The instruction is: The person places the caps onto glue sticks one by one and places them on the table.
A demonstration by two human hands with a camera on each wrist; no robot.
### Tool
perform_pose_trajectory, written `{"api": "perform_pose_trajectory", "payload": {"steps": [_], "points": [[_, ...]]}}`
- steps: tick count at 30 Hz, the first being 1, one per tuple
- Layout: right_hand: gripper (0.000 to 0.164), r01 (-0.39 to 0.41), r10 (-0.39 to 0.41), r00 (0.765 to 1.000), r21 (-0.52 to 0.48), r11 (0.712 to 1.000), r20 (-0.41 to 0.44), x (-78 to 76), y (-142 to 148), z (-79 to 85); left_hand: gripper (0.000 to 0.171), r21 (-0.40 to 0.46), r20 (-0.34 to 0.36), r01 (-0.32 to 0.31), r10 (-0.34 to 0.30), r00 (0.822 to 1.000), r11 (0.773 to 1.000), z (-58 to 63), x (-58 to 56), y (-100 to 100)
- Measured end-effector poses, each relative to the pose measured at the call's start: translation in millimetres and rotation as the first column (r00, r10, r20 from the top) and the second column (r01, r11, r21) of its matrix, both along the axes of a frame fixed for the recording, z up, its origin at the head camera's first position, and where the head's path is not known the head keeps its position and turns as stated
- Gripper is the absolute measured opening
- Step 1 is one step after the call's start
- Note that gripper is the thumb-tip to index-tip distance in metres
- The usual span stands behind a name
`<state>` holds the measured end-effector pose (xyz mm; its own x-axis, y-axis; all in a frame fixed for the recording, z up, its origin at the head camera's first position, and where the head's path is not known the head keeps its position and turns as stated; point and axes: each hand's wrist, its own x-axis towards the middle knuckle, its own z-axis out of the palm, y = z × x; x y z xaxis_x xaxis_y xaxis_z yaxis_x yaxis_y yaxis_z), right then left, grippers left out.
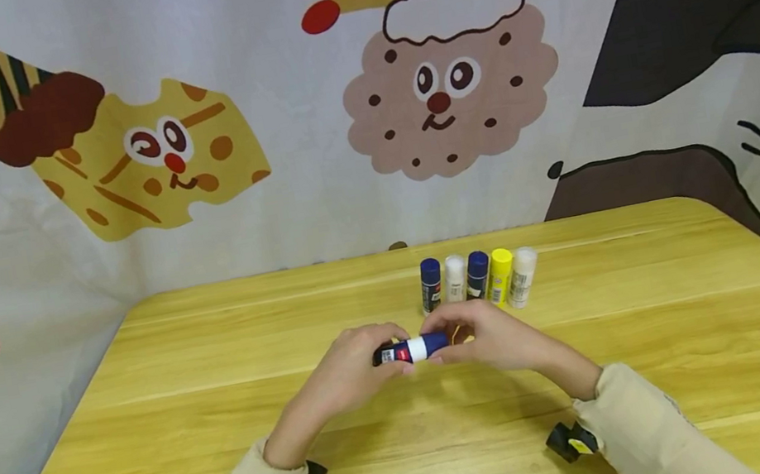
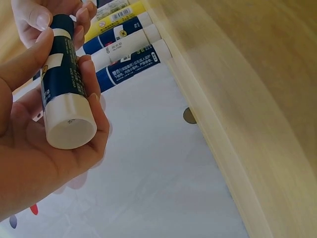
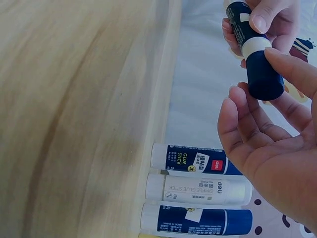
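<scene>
Both hands hold one dark blue glue stick (image 1: pixel 417 349) level above the table. My left hand (image 1: pixel 351 369) wraps its fingers and thumb round the labelled body, with the white base (image 2: pixel 72 121) facing the left wrist camera. At the other end, my right hand (image 1: pixel 498 337) pinches the blue cap (image 3: pixel 263 74) between thumb and fingers. A white band (image 3: pixel 255 45) shows between the cap and the label. Just beyond the hands stand several upright glue sticks in a row: blue (image 1: pixel 431 287), white (image 1: pixel 454 279), blue (image 1: pixel 478 275), yellow (image 1: pixel 501 277) and white (image 1: pixel 523 277).
The wooden table (image 1: pixel 158 442) reaches back to a white cloth (image 1: pixel 317 222) printed with cartoon food. Black wrist mounts (image 1: pixel 571 441) sit below both beige sleeves (image 1: pixel 646 427). The row of glue sticks stands close behind the right hand.
</scene>
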<state>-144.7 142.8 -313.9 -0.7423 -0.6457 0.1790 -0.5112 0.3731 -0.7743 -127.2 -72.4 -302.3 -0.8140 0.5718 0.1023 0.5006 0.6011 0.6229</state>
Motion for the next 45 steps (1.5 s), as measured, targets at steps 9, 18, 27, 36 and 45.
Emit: {"api": "perform_pose_trajectory", "payload": {"steps": [9, 18, 27, 36, 45], "points": [[0.023, 0.003, -0.003, 1.0, -0.003, 1.0, 0.011, 1.2, -0.7, 0.6, 0.021, 0.004, 0.0, 0.018, -0.018, 1.0, 1.0, 0.1, 0.8, 0.2], [0.021, 0.019, -0.019, 0.999, -0.009, 1.0, 0.027, 0.3, -0.9, -0.9, 0.023, 0.017, 0.01, -0.013, 0.013, 1.0, 1.0, -1.2, 1.1, 0.4], [0.018, 0.017, -0.017, 0.999, -0.02, 1.0, 0.031, 0.5, -1.0, -1.4, 0.023, 0.031, 0.0, -0.022, 0.022, 1.0, 0.999, -0.2, 1.8, 0.7], [0.017, 0.006, -0.006, 1.0, -0.014, 1.0, 0.014, 1.0, -1.2, -0.5, 0.023, 0.035, -0.011, -0.026, 0.027, 1.0, 0.999, 0.0, 1.6, 1.8], [0.016, -0.002, 0.002, 1.0, -0.004, 1.0, 0.024, 1.3, -2.3, -1.7, 0.023, 0.045, -0.01, -0.027, 0.028, 1.0, 0.999, -0.4, 2.1, 2.8]]}}
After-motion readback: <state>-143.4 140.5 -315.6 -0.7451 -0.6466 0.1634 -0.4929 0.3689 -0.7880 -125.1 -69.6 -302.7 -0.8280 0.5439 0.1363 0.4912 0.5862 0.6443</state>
